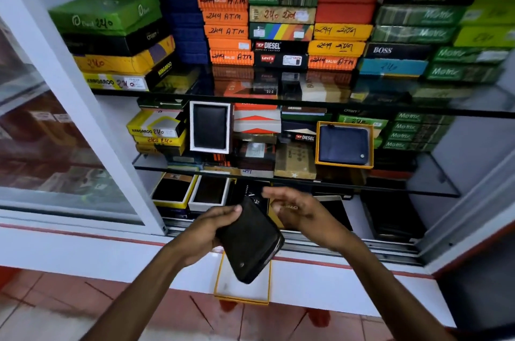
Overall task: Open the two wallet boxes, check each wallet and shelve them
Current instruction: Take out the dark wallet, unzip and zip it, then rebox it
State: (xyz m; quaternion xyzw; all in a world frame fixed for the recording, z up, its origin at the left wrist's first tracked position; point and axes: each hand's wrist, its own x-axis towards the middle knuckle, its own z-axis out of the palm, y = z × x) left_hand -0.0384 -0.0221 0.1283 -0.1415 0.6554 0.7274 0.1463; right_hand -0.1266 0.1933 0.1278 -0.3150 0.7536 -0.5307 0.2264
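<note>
My left hand (211,226) grips a closed black wallet (250,243) by its upper left side, tilted over an empty yellow-rimmed box tray (242,287) that lies on the white ledge. My right hand (298,209) hovers just right of the wallet's top, fingers spread and blurred, holding nothing. A yellow box lid (276,212) stands behind my right hand. On the middle shelf a blue wallet in a yellow-rimmed box (344,144) and a black wallet in a white box (210,126) stand on display.
Stacks of coloured wallet boxes (278,31) fill the top glass shelf (306,105). The bottom shelf holds several open boxes with dark wallets (192,191). A sliding glass door (55,131) is at the left; a metal door track (348,244) runs along the ledge.
</note>
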